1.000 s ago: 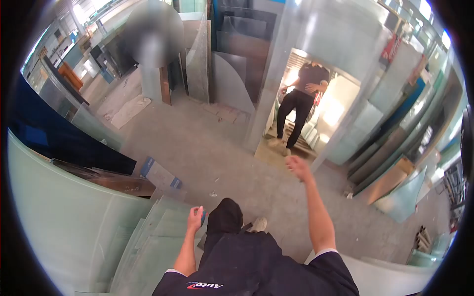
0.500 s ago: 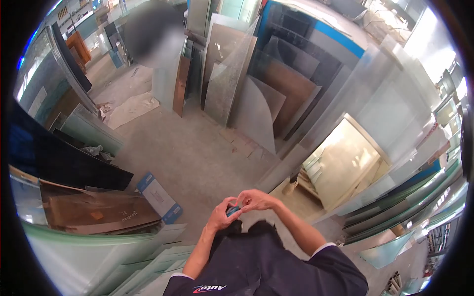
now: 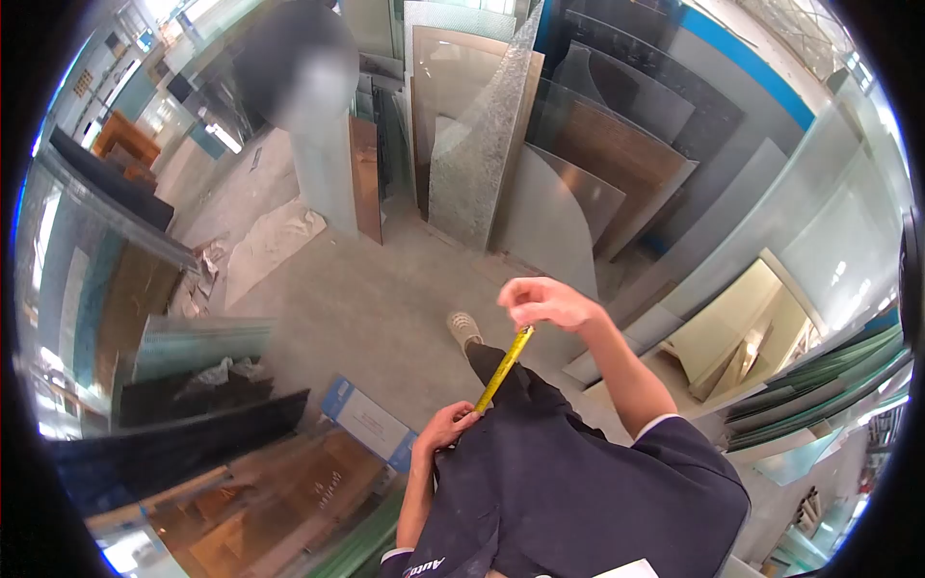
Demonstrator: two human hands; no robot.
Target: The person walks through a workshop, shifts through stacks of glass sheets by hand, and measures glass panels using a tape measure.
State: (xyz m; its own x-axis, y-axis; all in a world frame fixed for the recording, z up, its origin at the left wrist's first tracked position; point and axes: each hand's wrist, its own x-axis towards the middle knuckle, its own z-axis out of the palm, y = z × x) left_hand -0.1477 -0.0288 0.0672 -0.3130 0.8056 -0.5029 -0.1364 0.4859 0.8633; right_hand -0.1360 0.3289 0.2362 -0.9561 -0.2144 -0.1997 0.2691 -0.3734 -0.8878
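A yellow tape measure blade (image 3: 505,367) stretches slantwise between my two hands, in front of the dark trousers. My right hand (image 3: 551,304) is higher and farther out, its fingers closed at the blade's upper end. Near the waist, my left hand (image 3: 450,425) is wrapped round the lower end, where the blade comes out; the tape's case is hidden by the hand and the dark shirt (image 3: 578,482). Neither hand touches the glass sheets around me.
Glass and board sheets lean ahead, among them a tall patterned pane (image 3: 472,164) and a rounded pane (image 3: 544,217). A blue-and-white box (image 3: 371,422) lies at left beside a brown sheet (image 3: 308,482). More glass sheets (image 3: 819,385) stand at right. One shoe (image 3: 463,328) is on the floor.
My hands were together round a small blue object; now they are apart with the yellow blade drawn out between them. The right hand moved up and forward. The view has shifted, and a shoe shows.
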